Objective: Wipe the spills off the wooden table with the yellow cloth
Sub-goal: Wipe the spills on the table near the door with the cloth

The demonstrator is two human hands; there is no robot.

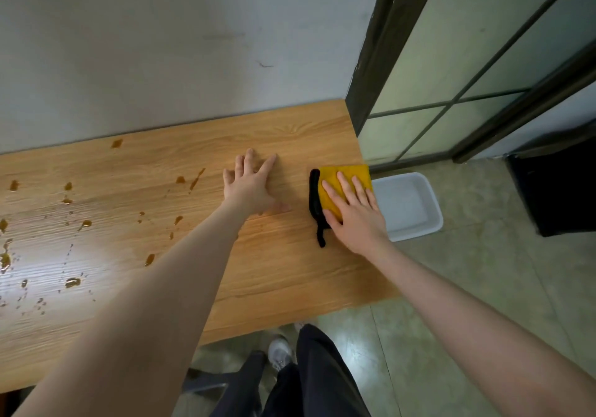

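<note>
At the right end of the wooden table [277, 265], the right hand [353, 211] lies flat, fingers straight, on the folded yellow cloth [346, 178] (black-edged on its left side); the left hand [250, 184] rests splayed on bare wood just beside it; brown spills [72, 282] dot the left half; a white plastic tub [407, 205] sits on the floor beyond the table's end.

Spills [69, 202] across left of table [290, 274]; left hand [250, 184] flat at centre; cloth [343, 187] under right hand [354, 213] at right edge; tub [408, 205] beyond on floor.
</note>
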